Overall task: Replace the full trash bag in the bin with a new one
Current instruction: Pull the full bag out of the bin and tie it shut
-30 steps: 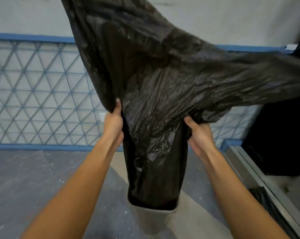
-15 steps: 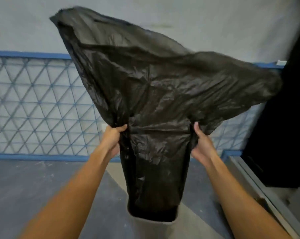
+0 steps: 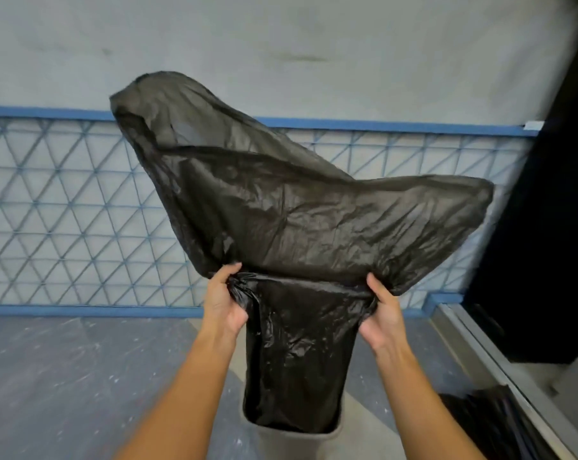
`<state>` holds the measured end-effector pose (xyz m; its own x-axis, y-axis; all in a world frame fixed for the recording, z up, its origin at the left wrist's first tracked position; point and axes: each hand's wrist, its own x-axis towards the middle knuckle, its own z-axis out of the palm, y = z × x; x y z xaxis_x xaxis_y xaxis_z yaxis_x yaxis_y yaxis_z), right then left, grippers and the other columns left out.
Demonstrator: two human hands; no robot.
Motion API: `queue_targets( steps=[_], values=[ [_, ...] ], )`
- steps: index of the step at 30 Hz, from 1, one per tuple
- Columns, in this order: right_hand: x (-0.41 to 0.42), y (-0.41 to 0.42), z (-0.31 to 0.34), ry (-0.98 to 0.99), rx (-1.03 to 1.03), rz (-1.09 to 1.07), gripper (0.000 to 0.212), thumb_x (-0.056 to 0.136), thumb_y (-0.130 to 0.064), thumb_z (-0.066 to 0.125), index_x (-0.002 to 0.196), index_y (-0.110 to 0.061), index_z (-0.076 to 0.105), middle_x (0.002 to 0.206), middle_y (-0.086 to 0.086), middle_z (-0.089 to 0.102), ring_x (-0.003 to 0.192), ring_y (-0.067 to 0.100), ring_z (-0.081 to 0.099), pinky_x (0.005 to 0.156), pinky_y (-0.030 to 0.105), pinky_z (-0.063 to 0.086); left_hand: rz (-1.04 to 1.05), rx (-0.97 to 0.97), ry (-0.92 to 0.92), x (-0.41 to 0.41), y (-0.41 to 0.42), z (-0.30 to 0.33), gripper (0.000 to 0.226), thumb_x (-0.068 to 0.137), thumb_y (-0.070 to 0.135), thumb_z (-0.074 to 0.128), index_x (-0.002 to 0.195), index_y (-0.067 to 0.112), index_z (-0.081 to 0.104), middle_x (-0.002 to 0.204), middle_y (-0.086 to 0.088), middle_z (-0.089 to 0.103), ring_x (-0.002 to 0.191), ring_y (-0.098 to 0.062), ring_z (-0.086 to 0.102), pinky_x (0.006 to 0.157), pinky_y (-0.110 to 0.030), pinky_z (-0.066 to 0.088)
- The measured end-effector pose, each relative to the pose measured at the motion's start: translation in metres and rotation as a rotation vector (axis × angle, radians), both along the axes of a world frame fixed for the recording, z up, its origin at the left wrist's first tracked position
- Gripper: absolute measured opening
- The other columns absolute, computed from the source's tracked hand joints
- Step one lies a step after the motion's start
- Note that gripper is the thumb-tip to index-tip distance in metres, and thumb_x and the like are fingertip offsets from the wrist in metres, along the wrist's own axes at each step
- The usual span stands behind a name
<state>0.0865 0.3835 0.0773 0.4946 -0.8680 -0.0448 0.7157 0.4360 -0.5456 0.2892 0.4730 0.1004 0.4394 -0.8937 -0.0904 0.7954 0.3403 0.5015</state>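
A large black trash bag (image 3: 300,227) billows in the air in front of me, puffed up above my hands. Its lower part hangs straight down into the grey bin (image 3: 290,443), whose rim shows at the bottom centre. My left hand (image 3: 222,300) pinches the bag's left edge. My right hand (image 3: 382,310) grips its right edge at the same height. A second black bag (image 3: 490,423), crumpled, lies on the floor at the lower right.
A wall with a blue triangle-pattern grille (image 3: 65,214) stands behind the bin. Grey floor (image 3: 65,386) spreads to the left. A metal door track (image 3: 500,363) and a dark doorway (image 3: 553,227) are at the right.
The billowed top of the bag has sunk lower and flattened. Both hands have come down with it, and the lower part of the bag reaches further toward the bin.
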Motion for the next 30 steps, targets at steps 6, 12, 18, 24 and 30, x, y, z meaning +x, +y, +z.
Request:
queue_targets(
  steps=[6, 12, 18, 24, 30],
  values=[
    [0.003, 0.003, -0.003, 0.110, -0.095, 0.108, 0.071, 0.011, -0.022, 0.097, 0.077, -0.005, 0.078, 0.090, 0.013, 0.075, 0.078, 0.025, 0.073, 0.058, 0.038, 0.059, -0.098, -0.063, -0.185, -0.006, 0.007, -0.002, 0.049, 0.048, 0.014, 0.079, 0.095, 0.005, 0.073, 0.092, -0.012, 0.075, 0.081, -0.022, 0.073, 0.065, -0.034, 0.060],
    [0.002, 0.003, 0.004, -0.059, -0.068, 0.065, 0.065, 0.023, -0.019, 0.096, 0.084, -0.005, 0.078, 0.098, 0.014, 0.074, 0.086, 0.026, 0.072, 0.071, 0.043, 0.059, -0.027, 0.020, -0.026, 0.006, 0.000, -0.008, 0.030, 0.091, 0.014, 0.046, 0.091, -0.001, 0.072, 0.093, -0.016, 0.072, 0.084, -0.025, 0.071, 0.084, -0.042, 0.056],
    [0.016, 0.007, 0.000, -0.144, -0.049, 0.035, 0.066, 0.021, -0.025, 0.094, 0.082, -0.006, 0.078, 0.096, 0.013, 0.074, 0.083, 0.026, 0.072, 0.072, 0.043, 0.059, 0.120, -0.044, 0.017, -0.010, 0.012, -0.005, 0.032, 0.094, 0.032, 0.043, 0.087, 0.018, 0.071, 0.090, -0.002, 0.073, 0.069, -0.021, 0.071, 0.050, -0.030, 0.058],
    [0.015, 0.010, -0.005, -0.098, -0.121, 0.081, 0.075, 0.023, -0.013, 0.095, 0.094, -0.004, 0.073, 0.095, 0.015, 0.074, 0.084, 0.027, 0.072, 0.066, 0.041, 0.059, -0.075, -0.144, -0.136, -0.003, 0.017, -0.005, 0.088, 0.020, 0.016, 0.096, 0.102, 0.004, 0.066, 0.092, -0.017, 0.073, 0.079, -0.027, 0.072, 0.060, -0.037, 0.059],
    [0.021, 0.006, -0.003, -0.098, -0.124, 0.119, 0.065, 0.024, -0.025, 0.096, 0.083, -0.005, 0.077, 0.091, 0.013, 0.075, 0.082, 0.025, 0.072, 0.068, 0.038, 0.060, 0.011, 0.013, 0.010, 0.000, 0.007, -0.014, 0.033, 0.092, 0.025, 0.051, 0.085, 0.004, 0.075, 0.091, -0.016, 0.072, 0.087, -0.027, 0.068, 0.069, -0.042, 0.059]
  ],
)
